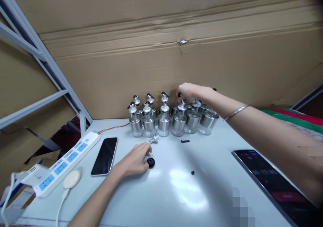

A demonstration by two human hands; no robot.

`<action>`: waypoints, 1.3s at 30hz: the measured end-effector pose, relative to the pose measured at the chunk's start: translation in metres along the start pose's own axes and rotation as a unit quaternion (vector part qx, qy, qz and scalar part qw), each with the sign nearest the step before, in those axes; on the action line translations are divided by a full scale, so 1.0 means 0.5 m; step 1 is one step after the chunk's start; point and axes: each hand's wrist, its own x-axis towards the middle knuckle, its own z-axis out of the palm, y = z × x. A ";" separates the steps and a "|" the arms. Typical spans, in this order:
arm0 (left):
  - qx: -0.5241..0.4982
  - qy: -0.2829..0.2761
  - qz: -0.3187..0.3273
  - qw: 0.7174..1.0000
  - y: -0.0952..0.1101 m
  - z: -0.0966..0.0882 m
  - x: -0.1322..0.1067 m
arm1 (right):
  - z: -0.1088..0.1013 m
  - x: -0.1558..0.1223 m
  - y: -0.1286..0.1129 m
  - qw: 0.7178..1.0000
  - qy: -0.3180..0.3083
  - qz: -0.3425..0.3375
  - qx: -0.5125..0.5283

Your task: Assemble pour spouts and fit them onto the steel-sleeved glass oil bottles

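Several clear glass bottles (164, 127) with a metal band and silver pour spouts with black tips stand in two rows at the back of the table. Over the back row, my right hand (186, 91) is closed around the top of one bottle; a black tip shows at its fingers, and the rest is hidden. My left hand (136, 158) rests low on the table, thumb and fingers apart, beside a round black cap (150, 162); the thumb is at the cap's edge. Beyond its fingertips lies a loose silver spout (153, 139).
A thin black piece (185, 141) and a small black plug (192, 172) lie on the white table (161, 200). At left are a phone (104, 156), a power strip (67, 164) and a round white charger (72, 179). A phone timer (270, 180) lies under my right forearm. Cardboard (121, 82) stands behind.
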 end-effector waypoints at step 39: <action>-0.566 -0.034 -0.059 0.821 0.112 0.126 -0.004 | 0.213 -0.341 -0.175 0.614 0.152 0.020 0.774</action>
